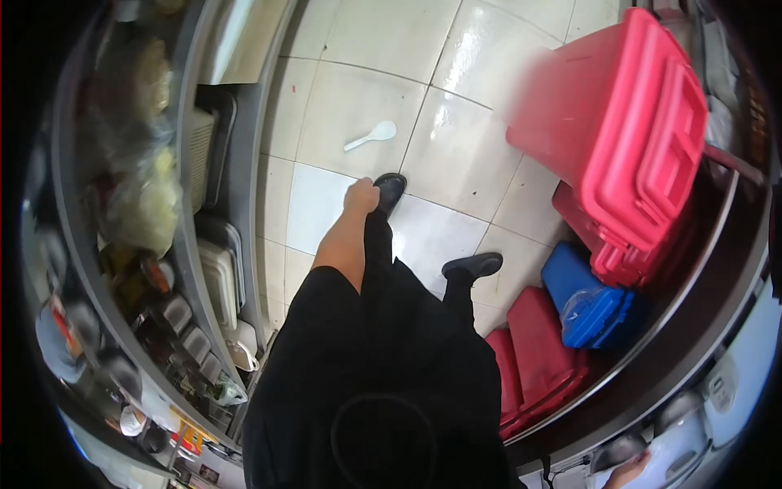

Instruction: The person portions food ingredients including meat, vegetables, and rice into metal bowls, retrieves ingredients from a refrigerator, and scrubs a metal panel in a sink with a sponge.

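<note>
My left hand (361, 196) hangs low over the floor in front of my left shoe (392, 191), fingers curled in, with nothing showing in it. A white rice paddle (372, 136) lies on the tiles a short way beyond it, not touching the hand. What appears to be my right hand (627, 472) is cut off at the bottom right edge. Its fingers look stretched out along the edge of a white surface (672, 456) on the counter side.
Red lidded bins (607, 134) and a blue box (580, 297) stand along the right side. On the left, a grey shelf unit (189, 204) holds trays (218, 273), bagged goods (147, 200) and several small containers. Pale floor tiles (366, 37) run between.
</note>
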Demonstrator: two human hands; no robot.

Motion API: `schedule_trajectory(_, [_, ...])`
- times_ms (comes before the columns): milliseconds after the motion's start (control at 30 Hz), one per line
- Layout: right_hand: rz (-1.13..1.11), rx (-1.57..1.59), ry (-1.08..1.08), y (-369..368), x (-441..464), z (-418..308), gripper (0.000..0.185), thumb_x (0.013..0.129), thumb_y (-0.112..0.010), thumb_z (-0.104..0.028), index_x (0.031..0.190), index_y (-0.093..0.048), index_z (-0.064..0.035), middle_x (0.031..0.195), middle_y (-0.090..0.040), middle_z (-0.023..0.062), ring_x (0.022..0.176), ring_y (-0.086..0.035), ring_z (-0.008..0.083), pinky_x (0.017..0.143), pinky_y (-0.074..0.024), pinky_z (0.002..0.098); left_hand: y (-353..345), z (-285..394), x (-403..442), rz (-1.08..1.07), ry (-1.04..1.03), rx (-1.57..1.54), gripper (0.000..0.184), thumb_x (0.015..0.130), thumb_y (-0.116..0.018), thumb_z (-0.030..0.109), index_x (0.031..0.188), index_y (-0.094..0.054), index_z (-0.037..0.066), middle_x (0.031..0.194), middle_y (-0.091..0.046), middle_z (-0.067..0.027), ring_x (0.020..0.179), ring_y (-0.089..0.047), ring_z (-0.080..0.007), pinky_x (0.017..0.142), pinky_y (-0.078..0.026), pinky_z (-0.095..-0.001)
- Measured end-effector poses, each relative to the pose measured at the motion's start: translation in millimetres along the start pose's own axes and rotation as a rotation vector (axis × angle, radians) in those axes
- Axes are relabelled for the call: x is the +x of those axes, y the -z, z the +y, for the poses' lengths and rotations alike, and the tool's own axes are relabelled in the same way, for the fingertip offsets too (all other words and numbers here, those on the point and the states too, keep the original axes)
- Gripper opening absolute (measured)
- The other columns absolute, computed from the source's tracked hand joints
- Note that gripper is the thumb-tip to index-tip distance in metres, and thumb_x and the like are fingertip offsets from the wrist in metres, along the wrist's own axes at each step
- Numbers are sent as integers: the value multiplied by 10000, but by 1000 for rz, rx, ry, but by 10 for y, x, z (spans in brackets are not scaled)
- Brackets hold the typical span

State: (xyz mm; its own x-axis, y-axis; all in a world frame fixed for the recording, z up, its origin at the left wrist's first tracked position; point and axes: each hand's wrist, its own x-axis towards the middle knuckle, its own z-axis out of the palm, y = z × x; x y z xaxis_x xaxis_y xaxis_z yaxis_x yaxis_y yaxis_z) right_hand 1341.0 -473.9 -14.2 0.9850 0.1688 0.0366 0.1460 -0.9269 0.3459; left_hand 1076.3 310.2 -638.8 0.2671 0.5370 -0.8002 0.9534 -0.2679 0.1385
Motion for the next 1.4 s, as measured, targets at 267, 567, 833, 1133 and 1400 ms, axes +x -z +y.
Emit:
schedule_trajectory(267, [116,-207,-519,353,19,-699,391,905,-604,-329,1105,-616,7,1047,-643,184,1003,-611,315,882,-498,405,-438,-237,1526,228,-15,165,374,939,-488,234,1272,-478,62,1197,-539,-195,1066,-610,-376,846,-538,-474])
schedule_trajectory(567, [237,28,-980,592,-227,-762,361,991,-462,-195,1264,-549,25,1240,-597,164,1170,-559,267,1001,-449,376,-633,-361,2328,121,-28,559,257,948,-450,210,1136,-592,108,1081,-627,-171,1022,-622,-352,778,-530,-497])
schedule_trajectory(833, [246,-172,-642,124,-206,-552,234,938,-605,-195,1068,-635,-3,994,-681,159,929,-651,282,867,-489,361,118,11,913,150,-160,-271,316,904,-550,275,897,-473,-31,790,-558,-229,797,-580,-424,784,-453,-498])
schedule_trajectory(1133, [346,461,-669,222,66,-1475,171,952,-558,-128,1035,-576,19,947,-611,119,889,-582,205,808,-477,327,1906,3022,-2139,-314,-572,-789,415,979,-470,208,1357,-396,51,695,-491,-26,526,-507,-108,466,-477,-283])
schedule_trajectory(1400, [309,592,-477,257,-112,-1238,177,882,-634,-77,1037,-583,-9,998,-630,152,901,-622,281,787,-486,364,1699,5881,-4184,-231,-1418,-504,376,908,-508,23,1281,-501,-25,797,-622,-62,642,-588,-98,532,-467,-247])
